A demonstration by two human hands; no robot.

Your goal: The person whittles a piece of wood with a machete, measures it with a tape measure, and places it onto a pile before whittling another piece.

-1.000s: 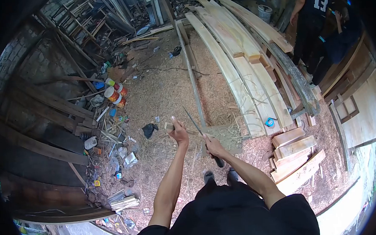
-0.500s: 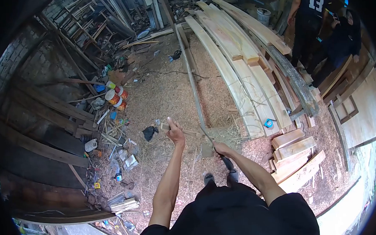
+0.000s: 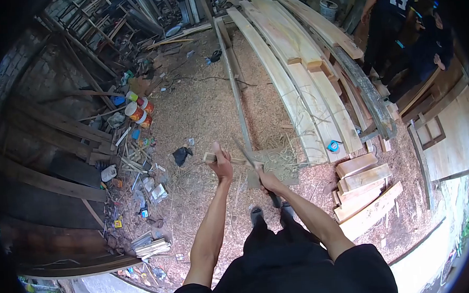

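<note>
My left hand (image 3: pixel 222 164) is closed around a wooden strip (image 3: pixel 210 158), whose pale end pokes out on the left while the rest runs right behind the fingers. Closed too, my right hand (image 3: pixel 268 181) grips a machete (image 3: pixel 247 152) with a long, narrow blade slanting up and to the left. The dark end of its handle shows below the fist. In this view the blade overlaps the right part of the strip. Under the hands lies a grey flat slab (image 3: pixel 281 177) strewn with thin shavings. My sandalled feet (image 3: pixel 256 214) stand just in front of it.
Long planks (image 3: pixel 295 98) lie ahead to the right, with a blue tape measure (image 3: pixel 333 146) on one. Short wood blocks (image 3: pixel 361 179) are stacked at the right. Paint cans (image 3: pixel 135 110) and litter line the left. Another person (image 3: pixel 395 21) stands at the upper right, someone else beside them.
My right hand has moved slightly up and left, and the machete blade now reaches higher, across the strip. My left hand keeps its hold. The view has shifted a little.
</note>
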